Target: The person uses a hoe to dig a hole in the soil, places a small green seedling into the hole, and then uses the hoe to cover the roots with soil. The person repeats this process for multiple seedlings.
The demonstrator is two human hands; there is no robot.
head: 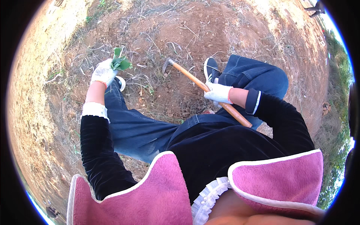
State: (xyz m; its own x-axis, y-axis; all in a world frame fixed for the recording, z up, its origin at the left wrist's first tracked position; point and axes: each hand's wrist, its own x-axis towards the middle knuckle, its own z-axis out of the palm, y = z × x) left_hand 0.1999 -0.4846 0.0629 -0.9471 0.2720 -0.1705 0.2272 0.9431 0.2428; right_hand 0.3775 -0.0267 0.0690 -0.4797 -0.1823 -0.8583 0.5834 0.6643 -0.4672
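Observation:
In a white knit glove, my left hand is closed on a small bunch of green leaves, above my shoe at the left. My right hand, gloved in white too, grips the wooden handle of a small hand hoe near its middle. The hoe's metal head points away from me, over or against the reddish soil between my feet; whether it touches the ground I cannot tell. The handle's butt end lies near my lap. My glove hides part of the handle.
Reddish-brown soil with dry grass and stalks spreads all round. My right shoe and bent knee are beside the hoe; my left shoe is beneath my left hand. Green shrubs stand at the far right. A dark figure is at the upper right.

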